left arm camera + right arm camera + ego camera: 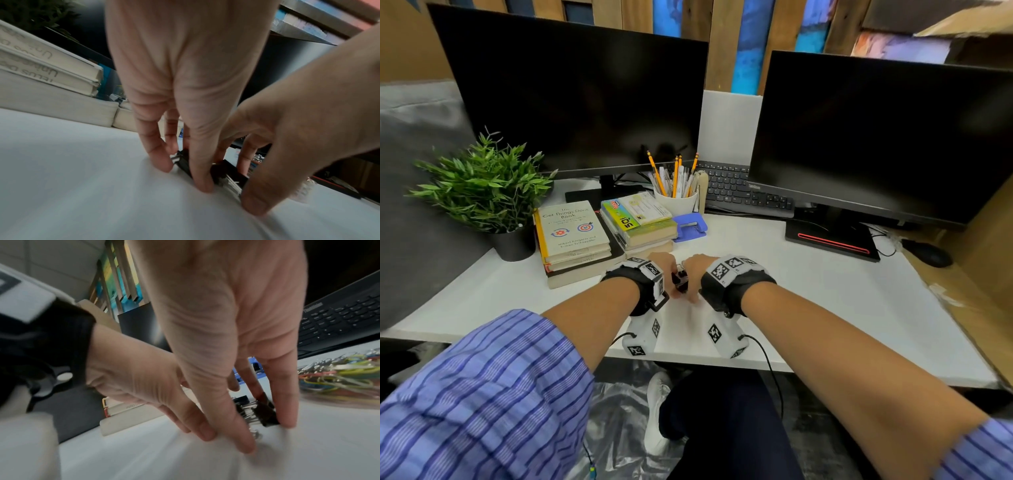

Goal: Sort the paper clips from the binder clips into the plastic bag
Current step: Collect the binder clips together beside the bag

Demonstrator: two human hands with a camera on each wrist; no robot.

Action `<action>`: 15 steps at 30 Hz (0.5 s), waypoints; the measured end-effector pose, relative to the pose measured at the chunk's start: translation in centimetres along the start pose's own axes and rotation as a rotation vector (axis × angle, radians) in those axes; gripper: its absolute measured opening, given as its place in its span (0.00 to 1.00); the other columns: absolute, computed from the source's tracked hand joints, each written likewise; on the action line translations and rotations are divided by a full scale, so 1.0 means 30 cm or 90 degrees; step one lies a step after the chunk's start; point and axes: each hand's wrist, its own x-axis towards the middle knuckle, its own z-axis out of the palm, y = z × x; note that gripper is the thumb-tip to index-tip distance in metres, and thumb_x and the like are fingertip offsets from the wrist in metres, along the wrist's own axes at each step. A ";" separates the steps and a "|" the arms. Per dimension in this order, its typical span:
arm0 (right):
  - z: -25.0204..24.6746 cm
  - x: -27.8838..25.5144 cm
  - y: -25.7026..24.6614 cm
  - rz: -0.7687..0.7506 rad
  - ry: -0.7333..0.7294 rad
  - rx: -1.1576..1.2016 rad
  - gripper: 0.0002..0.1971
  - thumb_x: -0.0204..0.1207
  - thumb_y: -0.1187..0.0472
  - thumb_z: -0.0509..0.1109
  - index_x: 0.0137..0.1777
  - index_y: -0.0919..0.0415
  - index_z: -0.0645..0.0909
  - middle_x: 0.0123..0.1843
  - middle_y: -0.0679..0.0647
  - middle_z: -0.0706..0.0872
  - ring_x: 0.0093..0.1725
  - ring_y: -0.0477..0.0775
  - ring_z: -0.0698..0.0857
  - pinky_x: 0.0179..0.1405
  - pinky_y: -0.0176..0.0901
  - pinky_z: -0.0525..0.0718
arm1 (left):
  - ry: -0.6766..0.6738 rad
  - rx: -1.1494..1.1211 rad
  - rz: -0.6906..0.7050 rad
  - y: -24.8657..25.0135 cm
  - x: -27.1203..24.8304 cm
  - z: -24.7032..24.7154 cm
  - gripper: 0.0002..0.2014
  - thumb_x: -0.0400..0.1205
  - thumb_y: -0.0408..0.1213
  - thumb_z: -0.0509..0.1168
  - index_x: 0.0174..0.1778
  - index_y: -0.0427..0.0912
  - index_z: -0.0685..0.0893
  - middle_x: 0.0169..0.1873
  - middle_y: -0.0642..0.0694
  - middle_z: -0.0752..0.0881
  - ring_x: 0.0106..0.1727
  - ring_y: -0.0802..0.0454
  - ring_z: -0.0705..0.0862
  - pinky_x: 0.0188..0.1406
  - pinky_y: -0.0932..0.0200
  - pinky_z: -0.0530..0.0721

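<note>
Item: white tabletop (825,308), near edge, both forearms reaching across it.

Left hand (662,265): fingers pointed down, tips on the tabletop, cupped against one side of a small heap of black binder clips (680,280). Not closed round any one clip, as far as the blurred wrist views show.

Right hand (697,270): mirrors it from the other side, fingers straight and spread, tips down, flanking the same heap. The two hands stand close together with the clips between them.

Just beyond the right hand's fingers: paper clips (339,378), coloured and tangled, apparently already inside the clear plastic bag (337,400); the bag's outline is blurred.

Beyond the left hand: stack of books (575,240), blue hole punch (690,228). Farther: white pencil cup (676,200), keyboard (743,192), two dark monitors (571,92).

Step, by judgement: the sorting looks late, with the binder clips being herded into their own pile apart from the bag.

Next move calls for: checking the heap for any stray paper clip, pinching it out singly, and carrying it to the bag's mouth.
</note>
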 end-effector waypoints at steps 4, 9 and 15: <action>-0.007 -0.030 -0.007 -0.027 0.026 0.082 0.12 0.50 0.56 0.71 0.37 0.50 0.82 0.38 0.52 0.89 0.37 0.59 0.90 0.41 0.56 0.91 | 0.008 0.001 -0.031 0.006 0.019 0.011 0.13 0.61 0.47 0.76 0.34 0.45 0.83 0.36 0.46 0.85 0.38 0.47 0.83 0.41 0.58 0.84; -0.003 -0.037 -0.015 -0.026 0.035 0.136 0.15 0.55 0.61 0.75 0.45 0.54 0.85 0.43 0.55 0.90 0.41 0.60 0.90 0.45 0.57 0.91 | 0.018 -0.049 -0.027 0.014 0.023 0.014 0.29 0.66 0.39 0.77 0.62 0.38 0.79 0.56 0.40 0.85 0.56 0.42 0.86 0.49 0.55 0.84; -0.005 -0.050 -0.053 0.004 0.041 0.192 0.18 0.68 0.68 0.74 0.59 0.65 0.83 0.55 0.64 0.88 0.54 0.64 0.88 0.57 0.57 0.87 | 0.049 -0.084 -0.018 -0.004 0.041 0.021 0.27 0.74 0.35 0.73 0.69 0.35 0.76 0.65 0.38 0.81 0.67 0.41 0.80 0.61 0.55 0.79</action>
